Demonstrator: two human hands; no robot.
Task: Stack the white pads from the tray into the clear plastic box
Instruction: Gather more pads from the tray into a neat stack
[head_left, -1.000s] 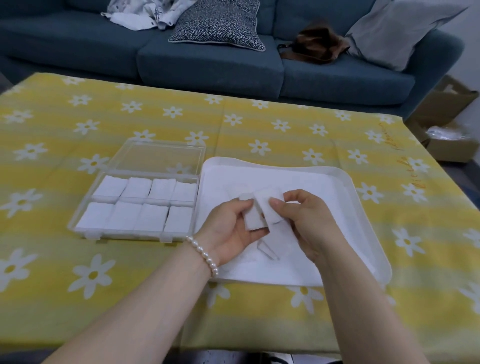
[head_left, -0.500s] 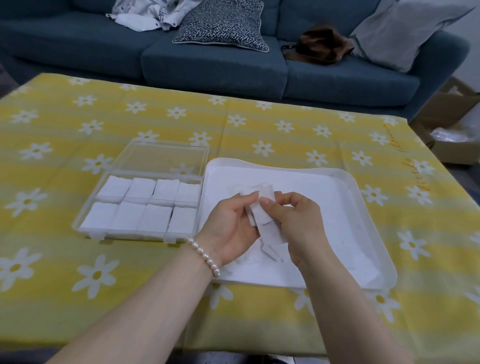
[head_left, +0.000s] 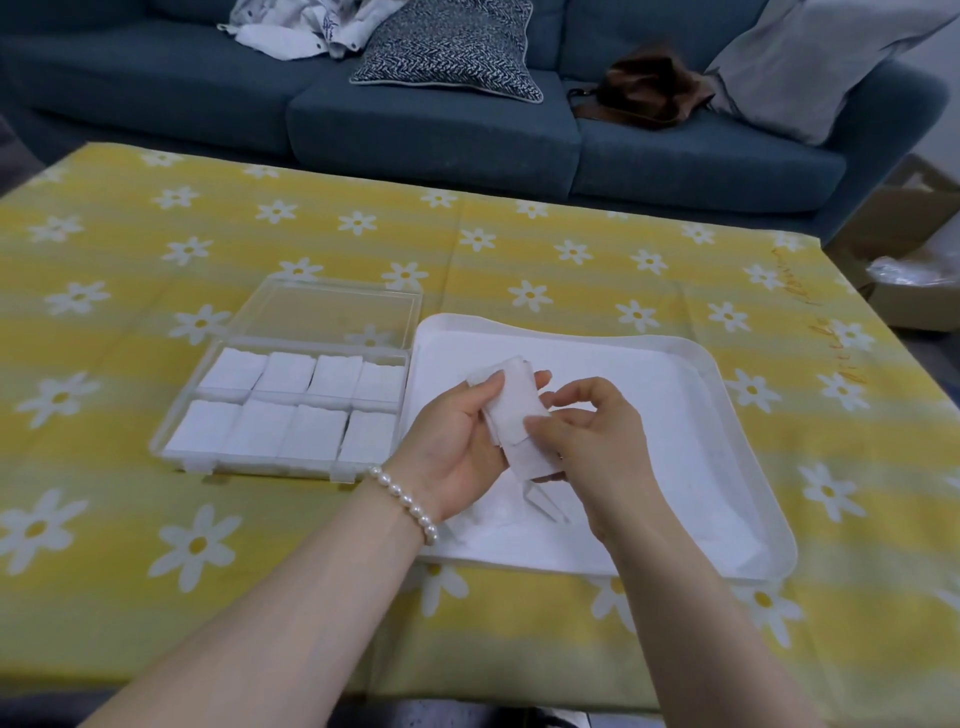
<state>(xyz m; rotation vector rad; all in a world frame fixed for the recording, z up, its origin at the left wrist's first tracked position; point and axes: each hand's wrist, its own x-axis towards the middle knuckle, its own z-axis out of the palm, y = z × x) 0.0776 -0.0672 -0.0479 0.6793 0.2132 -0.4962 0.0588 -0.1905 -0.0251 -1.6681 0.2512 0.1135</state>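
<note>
Gathering white pads (head_left: 511, 410) above the tray (head_left: 727, 395): the left hand (head_left: 457, 441) grips the small stack, the right hand (head_left: 587, 441) pinches its near end. Next, I think, carry it left into the clear plastic box (head_left: 283, 410), whose compartments look full.

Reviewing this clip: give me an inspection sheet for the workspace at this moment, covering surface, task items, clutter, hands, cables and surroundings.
Surface: table under a yellow cloth with white daisies.
Job's things: clear plastic box, lid open and lying flat behind it, all eight compartments showing white pads; white tray to its right with more pads lying in it.
Held: a small bunch of white pads above the tray.
Clutter: nothing seen on the table besides box and tray.
Hands: left hand, pearl bracelet at the wrist, grips the bunch; right hand pinches its lower edge.
Cables: nothing seen.
Surroundings: blue sofa with cushions, clothing and a brown bag; cardboard boxes at right.
</note>
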